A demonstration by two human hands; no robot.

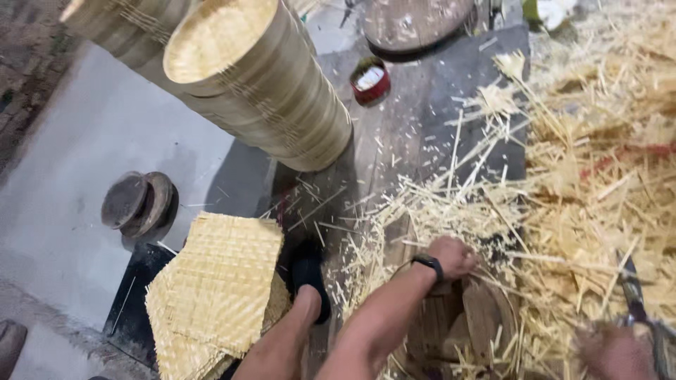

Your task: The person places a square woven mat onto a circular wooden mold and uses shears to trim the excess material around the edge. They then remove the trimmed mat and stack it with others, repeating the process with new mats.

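Head view: my left hand (454, 257) is clenched down on the wooden block (465, 317) amid bamboo trimmings (563, 211), apparently grasping something on it, hidden by the fist. My right hand (616, 352), blurred at the lower right, grips a blade tool (634, 295). Looks like the trimming step; the next cut calls for a steady hold. Woven mats (218, 288) lie left, stacked steamer baskets (267, 91) beyond, red tin (370, 79) farther back.
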